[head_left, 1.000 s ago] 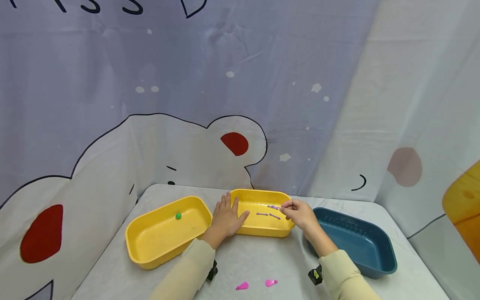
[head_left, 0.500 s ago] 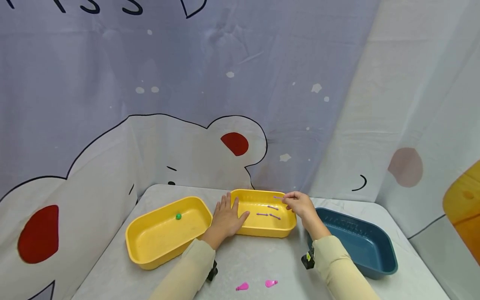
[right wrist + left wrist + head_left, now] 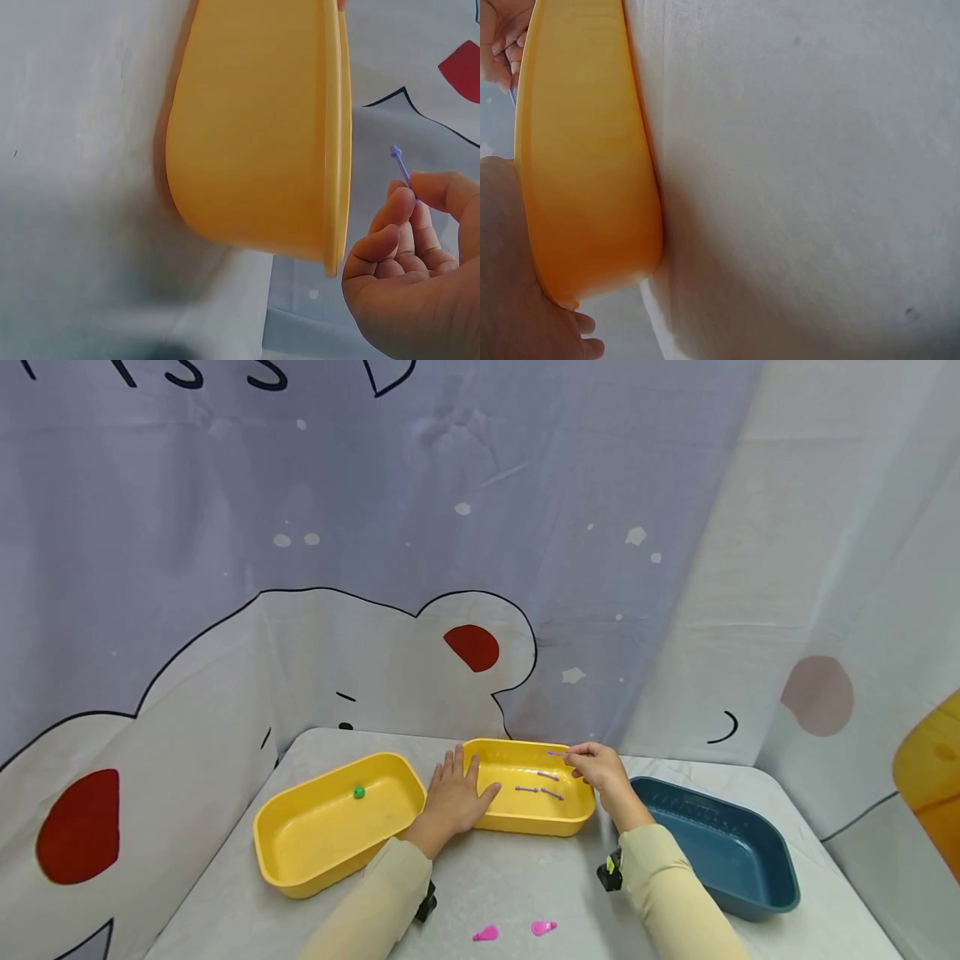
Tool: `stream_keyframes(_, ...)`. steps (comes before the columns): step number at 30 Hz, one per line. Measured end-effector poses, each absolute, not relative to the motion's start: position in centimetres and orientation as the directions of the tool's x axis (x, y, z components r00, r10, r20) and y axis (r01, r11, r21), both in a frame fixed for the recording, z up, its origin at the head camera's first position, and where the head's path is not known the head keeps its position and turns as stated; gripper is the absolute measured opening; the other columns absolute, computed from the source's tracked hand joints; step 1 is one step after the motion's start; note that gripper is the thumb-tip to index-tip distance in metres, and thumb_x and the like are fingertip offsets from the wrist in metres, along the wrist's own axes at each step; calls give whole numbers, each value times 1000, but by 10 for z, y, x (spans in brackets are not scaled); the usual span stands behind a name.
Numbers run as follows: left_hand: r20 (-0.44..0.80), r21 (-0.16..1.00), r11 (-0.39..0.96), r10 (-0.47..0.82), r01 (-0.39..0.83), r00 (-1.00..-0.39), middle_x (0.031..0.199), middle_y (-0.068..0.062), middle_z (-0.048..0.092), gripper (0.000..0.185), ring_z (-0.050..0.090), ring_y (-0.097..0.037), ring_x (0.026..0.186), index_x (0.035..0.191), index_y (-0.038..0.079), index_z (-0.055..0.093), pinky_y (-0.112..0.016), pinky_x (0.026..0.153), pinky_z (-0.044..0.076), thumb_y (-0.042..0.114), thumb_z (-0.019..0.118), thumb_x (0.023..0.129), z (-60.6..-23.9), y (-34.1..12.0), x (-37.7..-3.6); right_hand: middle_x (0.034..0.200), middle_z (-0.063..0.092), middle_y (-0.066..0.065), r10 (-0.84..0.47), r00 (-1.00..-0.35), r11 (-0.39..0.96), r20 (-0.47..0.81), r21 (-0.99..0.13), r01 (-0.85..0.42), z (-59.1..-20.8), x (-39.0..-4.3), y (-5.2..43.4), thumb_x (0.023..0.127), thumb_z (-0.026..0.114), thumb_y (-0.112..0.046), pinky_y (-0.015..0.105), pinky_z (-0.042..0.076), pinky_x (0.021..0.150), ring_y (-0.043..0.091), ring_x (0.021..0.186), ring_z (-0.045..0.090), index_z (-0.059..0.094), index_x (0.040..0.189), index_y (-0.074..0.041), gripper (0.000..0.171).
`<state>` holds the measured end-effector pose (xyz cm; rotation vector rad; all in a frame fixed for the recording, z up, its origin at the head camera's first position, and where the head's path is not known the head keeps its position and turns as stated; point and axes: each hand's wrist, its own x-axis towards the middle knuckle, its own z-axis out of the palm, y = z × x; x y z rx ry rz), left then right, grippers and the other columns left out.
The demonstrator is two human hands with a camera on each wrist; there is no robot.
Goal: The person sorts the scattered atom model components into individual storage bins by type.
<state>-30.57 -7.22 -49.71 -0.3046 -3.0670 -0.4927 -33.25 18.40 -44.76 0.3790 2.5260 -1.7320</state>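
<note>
My right hand (image 3: 602,772) pinches a thin purple stick (image 3: 556,753) between thumb and fingers, above the right end of the middle yellow bin (image 3: 525,824). In the right wrist view, the knobbed tip of the stick (image 3: 396,151) points away from the fingers. Three similar purple sticks lie on that bin's floor, one of them the left stick (image 3: 527,789). My left hand (image 3: 452,797) rests over the bin's left end with its fingers straight and spread. The left wrist view shows that hand (image 3: 502,247) against the bin's rim.
A second yellow bin (image 3: 292,887) stands at left with a small green ball (image 3: 359,792) in it. On the right is a dark blue bin (image 3: 765,906). Two pink bulb-shaped pieces, a left one (image 3: 486,933) and a right one (image 3: 543,927), lie on the table near the front.
My right hand has lifted the purple stick from the bin's floor, up and slightly away, then held still over the last half second. The left hand has stayed in place.
</note>
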Motion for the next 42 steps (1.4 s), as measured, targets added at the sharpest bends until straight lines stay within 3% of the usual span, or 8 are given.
stream_keyframes(11, 48, 310, 932, 183, 189, -982, 169, -20, 7, 81, 10, -38, 156, 161, 10, 27, -54, 125, 12, 65, 32, 102, -500, -72, -307, 109, 71, 15, 181, -968, 344, -175, -911, 229, -448, -333, 187, 96, 69, -20, 42, 52, 87, 24, 84, 63, 68, 109, -4, 20)
stream_keyframes(20, 41, 309, 932, 183, 186, -982, 169, -20, 8, 82, 9, -38, 156, 161, 10, 26, -53, 125, 12, 66, 32, 102, -500, -72, -306, 110, 70, 14, 165, -969, 328, -185, -916, 230, -445, -328, 187, 98, 66, -21, 45, 50, 91, 38, 101, 63, 68, 109, -4, 19)
stream_keyframes(25, 33, 311, 933, 178, 180, -983, 169, -20, 7, 81, 8, -38, 156, 161, 10, 26, -53, 125, 11, 66, 32, 102, -498, -72, -305, 109, 71, 11, 151, -973, 340, -173, -915, 215, -442, -323, 186, 99, 65, -21, 44, 49, 90, 32, 94, 63, 69, 108, -5, 18)
stream_keyframes(33, 29, 316, 933, 171, 171, -985, 169, -19, 6, 81, 7, -38, 156, 161, 10, 26, -53, 125, 9, 65, 33, 102, -497, -71, -305, 110, 71, 14, 121, -980, 359, -156, -914, 189, -439, -315, 184, 98, 67, -23, 46, 48, 90, 38, 100, 63, 69, 109, -7, 20)
stream_keyframes(42, 26, 311, 934, 176, 175, -984, 169, -19, 6, 81, 8, -38, 156, 162, 11, 25, -53, 125, 10, 66, 31, 102, -497, -71, -306, 104, 73, 10, 87, -986, 366, -142, -916, 164, -438, -303, 184, 97, 69, -25, 47, 49, 87, 32, 91, 64, 69, 109, -8, 21)
